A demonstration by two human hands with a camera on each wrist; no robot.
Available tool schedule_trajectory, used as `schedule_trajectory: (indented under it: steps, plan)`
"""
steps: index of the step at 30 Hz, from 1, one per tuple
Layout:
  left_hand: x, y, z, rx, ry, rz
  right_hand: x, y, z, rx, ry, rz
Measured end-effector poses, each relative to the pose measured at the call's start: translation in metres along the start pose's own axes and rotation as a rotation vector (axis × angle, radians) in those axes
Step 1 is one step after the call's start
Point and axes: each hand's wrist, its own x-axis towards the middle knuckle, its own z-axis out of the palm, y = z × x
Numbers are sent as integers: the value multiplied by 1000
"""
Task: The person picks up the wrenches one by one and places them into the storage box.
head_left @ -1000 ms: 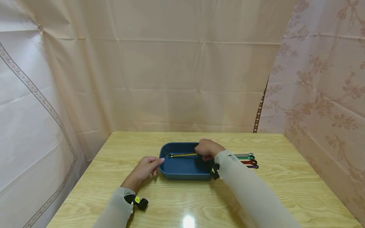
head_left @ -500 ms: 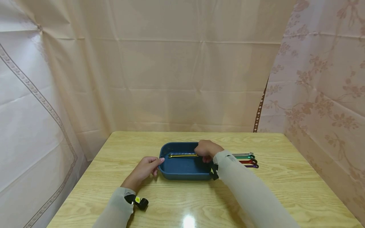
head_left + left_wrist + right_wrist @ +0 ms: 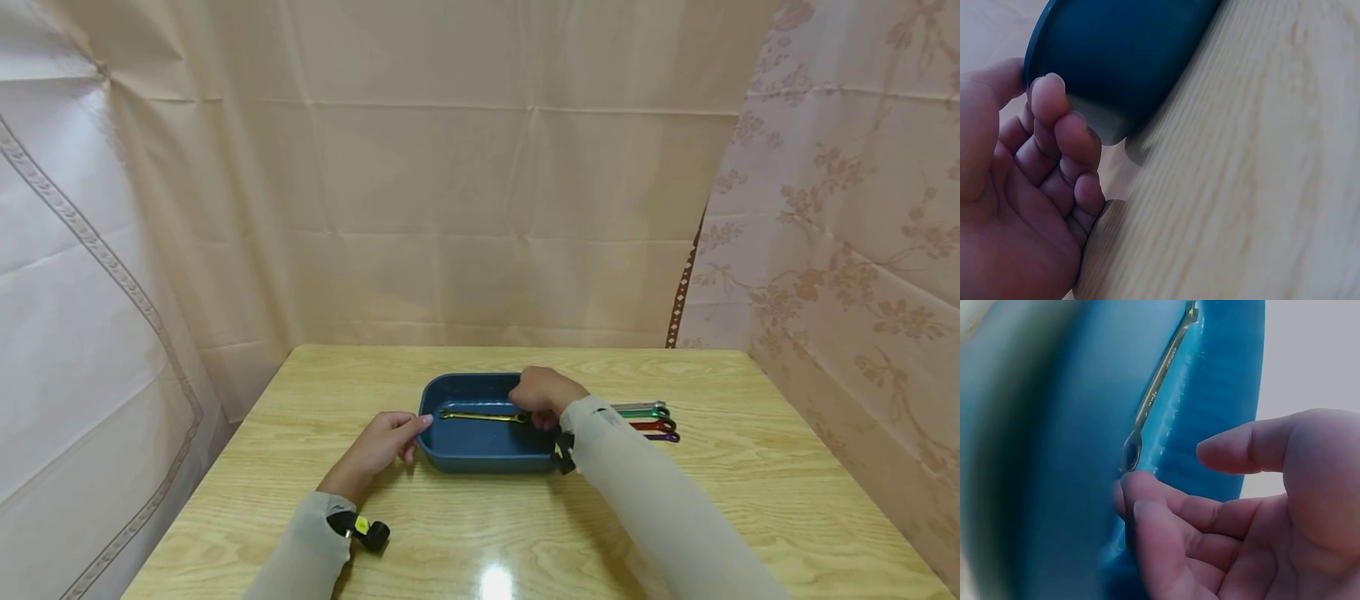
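Observation:
A dark blue plastic basin (image 3: 480,463) stands on the table, its left rim pinched between the thumb and fingers of my left hand (image 3: 382,442). In the left wrist view the thumb lies over the rim of the basin (image 3: 1116,56), with the fingertips against the outer wall. Inside lies a gold combination wrench (image 3: 483,416), left to right along the floor. My right hand (image 3: 547,392) reaches into the basin's right end. The right wrist view shows its thumb apart from the fingers, and the fingertips right at the ring end of the wrench (image 3: 1157,384).
Right of the basin, partly behind the right sleeve, lie several more wrenches: a silver one (image 3: 654,405), a green one (image 3: 651,412), a red one (image 3: 660,426) and a purple one (image 3: 667,437). Cloth curtains (image 3: 480,208) hang behind and beside the wooden table (image 3: 465,533).
The gold wrench's right end has come out of my right hand and dropped toward the basin floor, so its ring end now shows. My left hand keeps its place on the rim.

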Motion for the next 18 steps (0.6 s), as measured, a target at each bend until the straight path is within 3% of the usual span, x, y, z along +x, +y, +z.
schedule_trajectory:
  steps: [18]
  plan:
    - [0,-1,-1,14,0,8,-9,-4,-5,23,-4,-49]
